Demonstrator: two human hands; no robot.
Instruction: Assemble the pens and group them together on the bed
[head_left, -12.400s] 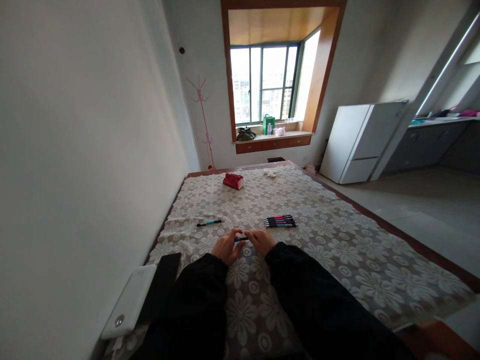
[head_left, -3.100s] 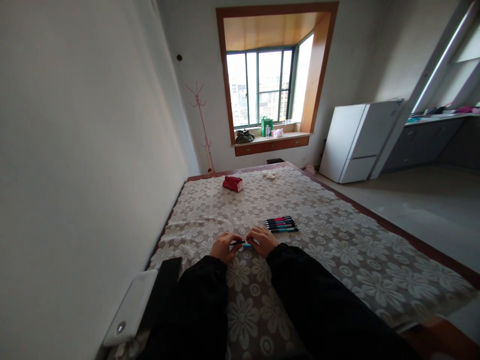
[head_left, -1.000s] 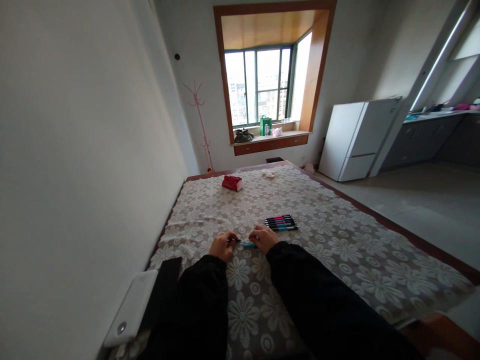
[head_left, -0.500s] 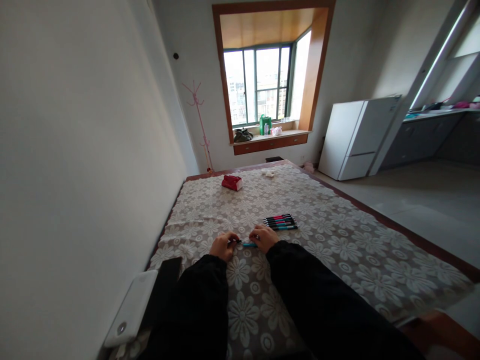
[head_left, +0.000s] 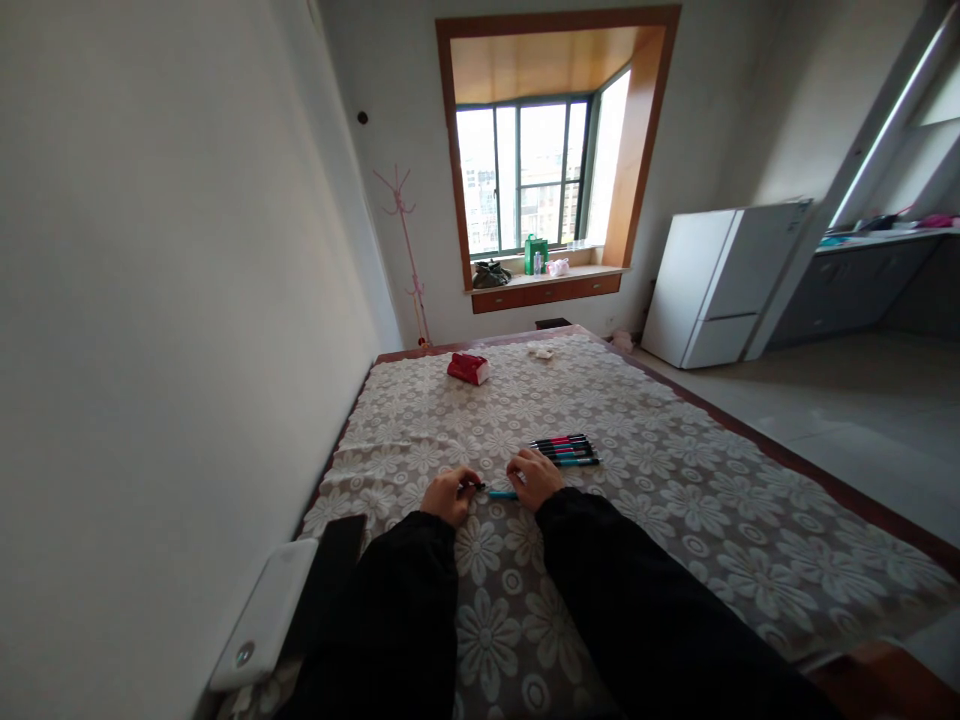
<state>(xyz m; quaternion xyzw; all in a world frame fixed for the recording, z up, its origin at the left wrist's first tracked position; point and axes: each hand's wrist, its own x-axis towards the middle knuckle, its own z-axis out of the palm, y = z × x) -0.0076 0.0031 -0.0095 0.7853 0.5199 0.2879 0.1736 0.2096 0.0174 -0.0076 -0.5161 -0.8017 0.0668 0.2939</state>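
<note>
on the floral bedspread (head_left: 675, 500), left hand (head_left: 448, 495) pinches a dark pen part (head_left: 477, 487), right hand (head_left: 534, 477) pinches the blue barrel (head_left: 501, 494).

The pen (head_left: 501, 494) is lying on the bedspread (head_left: 675, 480) between the left hand (head_left: 448, 495) and the right hand (head_left: 534, 478), with the row of pens (head_left: 564, 449) sitting just beyond the right hand. Farther back the pouch (head_left: 468, 368) is lying toward the window (head_left: 525, 175), while the power bank (head_left: 262, 612) is resting at the near left edge beside the wall (head_left: 165, 300).
</note>
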